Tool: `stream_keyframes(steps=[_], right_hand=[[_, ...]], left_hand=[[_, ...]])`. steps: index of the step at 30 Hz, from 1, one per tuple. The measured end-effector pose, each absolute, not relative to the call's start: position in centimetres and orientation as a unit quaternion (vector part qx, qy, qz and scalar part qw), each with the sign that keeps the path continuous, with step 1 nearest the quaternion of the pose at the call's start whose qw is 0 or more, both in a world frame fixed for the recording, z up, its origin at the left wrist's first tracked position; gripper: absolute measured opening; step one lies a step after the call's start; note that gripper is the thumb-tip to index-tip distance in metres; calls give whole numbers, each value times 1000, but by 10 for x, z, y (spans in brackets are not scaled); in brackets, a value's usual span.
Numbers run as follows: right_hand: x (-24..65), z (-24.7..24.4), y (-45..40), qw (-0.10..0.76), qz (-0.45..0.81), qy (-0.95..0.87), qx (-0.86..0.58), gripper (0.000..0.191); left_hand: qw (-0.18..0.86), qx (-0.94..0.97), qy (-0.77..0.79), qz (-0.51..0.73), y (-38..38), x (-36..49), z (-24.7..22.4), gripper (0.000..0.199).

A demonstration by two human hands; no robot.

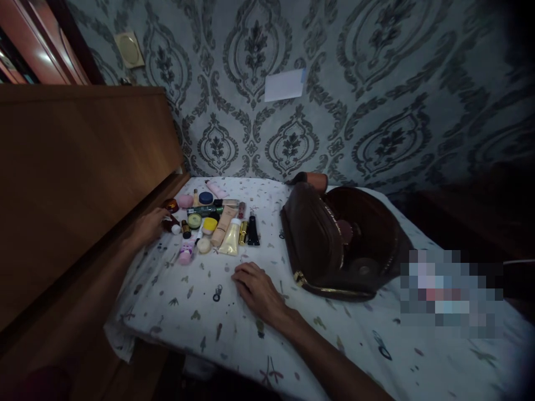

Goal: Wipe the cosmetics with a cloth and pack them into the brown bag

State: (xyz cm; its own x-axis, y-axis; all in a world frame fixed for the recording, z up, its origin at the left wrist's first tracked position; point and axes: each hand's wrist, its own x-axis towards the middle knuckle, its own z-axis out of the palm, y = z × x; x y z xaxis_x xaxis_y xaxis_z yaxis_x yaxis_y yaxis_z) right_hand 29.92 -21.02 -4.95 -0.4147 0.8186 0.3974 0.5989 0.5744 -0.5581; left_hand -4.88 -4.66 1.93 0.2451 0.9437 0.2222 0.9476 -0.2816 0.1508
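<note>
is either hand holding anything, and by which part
The left hand is at the dark bottle, opposite its white end; whether it grips it cannot be told. The right hand rests on the cloth, nothing visibly held.

Looks forward and down from head height, near the cloth (234,328) at lower centre, toward the patterned wall (326,128) up top.

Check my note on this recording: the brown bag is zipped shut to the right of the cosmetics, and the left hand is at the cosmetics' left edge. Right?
Not quite: the head view shows the brown bag unzipped and gaping open, right of the cosmetics, with the left hand at their left edge.
</note>
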Motion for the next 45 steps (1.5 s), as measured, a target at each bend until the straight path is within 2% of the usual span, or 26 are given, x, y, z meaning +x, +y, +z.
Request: stream_keyframes(steps=[6, 14, 23, 26, 30, 36, 38, 41, 45], right_hand=[[299, -48, -212, 322, 170, -827, -427, 19], [300, -46, -213, 296, 161, -834, -436, 16], [302, -49, -211, 286, 115, -851, -425, 15], [303, -50, -210, 281, 112, -855, -422, 14], [303, -51, -209, 283, 121, -851, -426, 13], [302, -55, -210, 326, 156, -832, -422, 16], [301, -55, -210, 330, 161, -827, -425, 16], [300, -55, -210, 325, 164, -827, -428, 16], [300, -52, -210, 321, 172, -825, -432, 17]], left_hand=[[41, -792, -588, -160, -36, -10, 16, 33], [16, -825, -527, -205, -46, 57, 14, 38], [71, -826, -544, -129, -75, 96, 6, 46], [36, -819, -537, -198, -67, 83, 1, 45], [-10, -764, -542, -350, -48, 45, 7, 40], [-77, -674, -597, -427, -32, 3, 27, 42], [-48, -694, -598, -398, -25, 7, 30, 44], [2, -752, -595, -283, -6, 27, 33, 51], [13, -792, -580, -187, 31, 70, 30, 45]])
